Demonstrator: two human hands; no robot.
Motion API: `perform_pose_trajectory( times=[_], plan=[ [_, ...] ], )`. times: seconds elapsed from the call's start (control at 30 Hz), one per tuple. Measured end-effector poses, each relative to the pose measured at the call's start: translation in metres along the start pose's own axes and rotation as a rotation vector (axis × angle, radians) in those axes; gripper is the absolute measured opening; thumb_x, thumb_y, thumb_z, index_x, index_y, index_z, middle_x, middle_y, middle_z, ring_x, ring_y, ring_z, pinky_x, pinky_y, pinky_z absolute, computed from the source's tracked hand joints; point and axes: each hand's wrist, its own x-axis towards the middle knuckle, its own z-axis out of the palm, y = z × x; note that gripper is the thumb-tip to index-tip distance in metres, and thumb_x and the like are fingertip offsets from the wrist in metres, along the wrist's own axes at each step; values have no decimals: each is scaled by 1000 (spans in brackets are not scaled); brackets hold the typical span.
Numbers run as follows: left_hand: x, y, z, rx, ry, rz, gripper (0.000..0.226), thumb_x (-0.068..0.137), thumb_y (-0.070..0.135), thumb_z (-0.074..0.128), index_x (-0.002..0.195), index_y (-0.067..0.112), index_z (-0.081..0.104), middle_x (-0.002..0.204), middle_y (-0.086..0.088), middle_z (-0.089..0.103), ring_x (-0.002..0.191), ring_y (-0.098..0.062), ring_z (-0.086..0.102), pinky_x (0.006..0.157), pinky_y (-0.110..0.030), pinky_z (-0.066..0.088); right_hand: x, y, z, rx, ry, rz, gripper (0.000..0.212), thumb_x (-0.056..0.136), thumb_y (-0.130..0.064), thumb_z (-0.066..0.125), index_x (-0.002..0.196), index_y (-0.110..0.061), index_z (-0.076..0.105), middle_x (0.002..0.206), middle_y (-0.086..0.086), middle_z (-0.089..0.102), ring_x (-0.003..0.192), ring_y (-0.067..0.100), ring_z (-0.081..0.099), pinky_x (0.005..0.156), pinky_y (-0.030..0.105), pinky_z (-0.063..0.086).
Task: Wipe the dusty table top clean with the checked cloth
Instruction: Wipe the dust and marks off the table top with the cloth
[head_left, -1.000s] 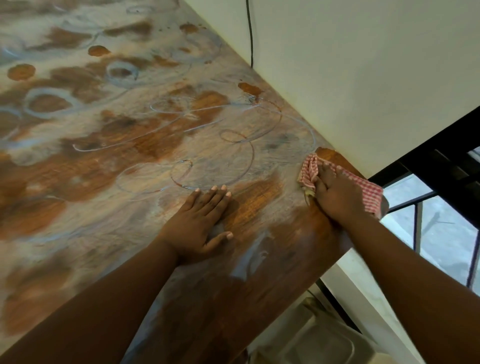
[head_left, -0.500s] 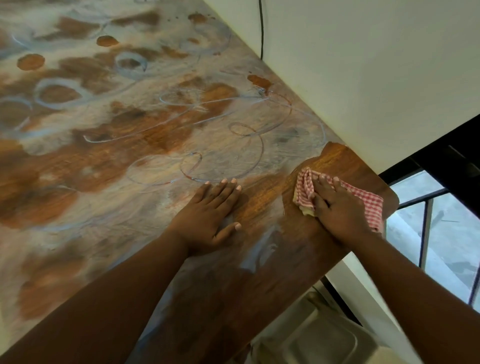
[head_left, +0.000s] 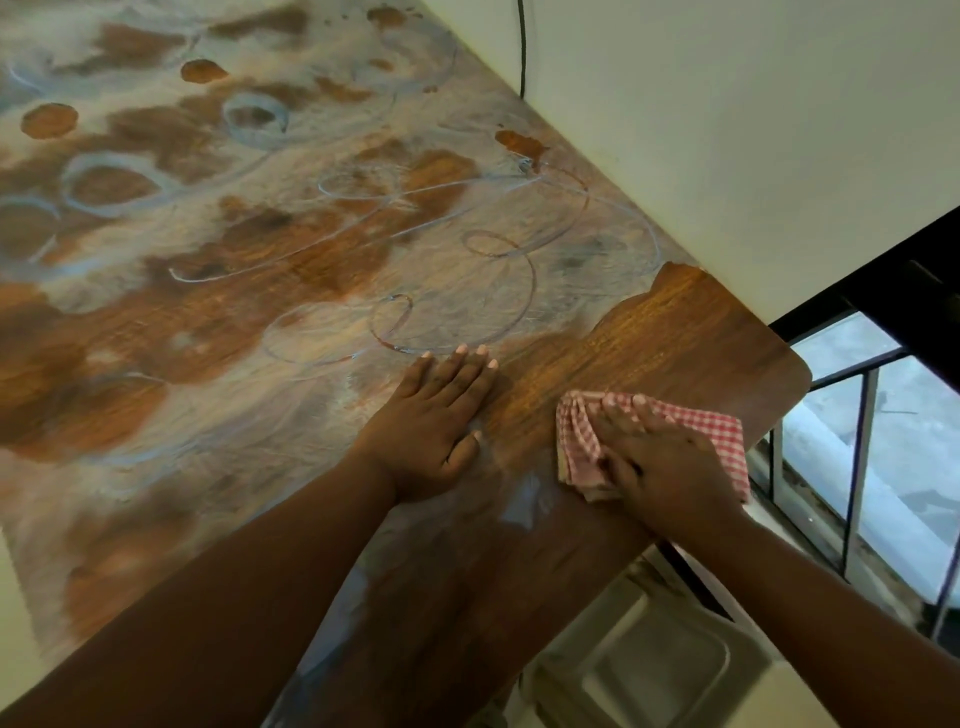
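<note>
From the head camera I see my right hand (head_left: 670, 467) pressed flat on the checked cloth (head_left: 691, 423), fingers spread and pinning the folded fabric against the table top (head_left: 675, 332) near its right corner. The cloth lies under that palm, bunched at the left edge and trailing toward the table's right edge. The wood beyond it, up to the corner, shows bare brown; I judge that patch wiped. The dust (head_left: 291, 218), pale and marked with rings and loops, lies to the left and further away, so the next stroke should run that way. My left hand (head_left: 431, 431) rests open and flat on the wood just beside the cloth, holding nothing, and sits between the cloth and the dusty stretch. The right hand is nearer the work; most of the top still looks dusty
</note>
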Motion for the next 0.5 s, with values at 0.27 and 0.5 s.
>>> perform_pose_trajectory(
  times=[0.27, 0.5],
  plan=[
    [0, 0, 1, -35, -7, 17, 71, 87, 47, 4, 152, 20, -6, 157, 0, -13, 146, -18, -19, 117, -39, -16, -33, -96, 32, 83, -43, -41, 54, 95, -47, 18, 148, -37, 16, 154, -14, 16, 145, 16, 13, 115, 42, 6],
    [1, -2, 2, -33, 6, 25, 69, 85, 47, 1, 148, 22, -10, 155, 1, -14, 144, -18, -22, 117, -42, -15, -72, -52, 23, 69, -130, -13, 48, 96, -50, 23, 143, -47, 15, 146, -24, 14, 141, 7, 14, 110, 32, 5]
  ],
)
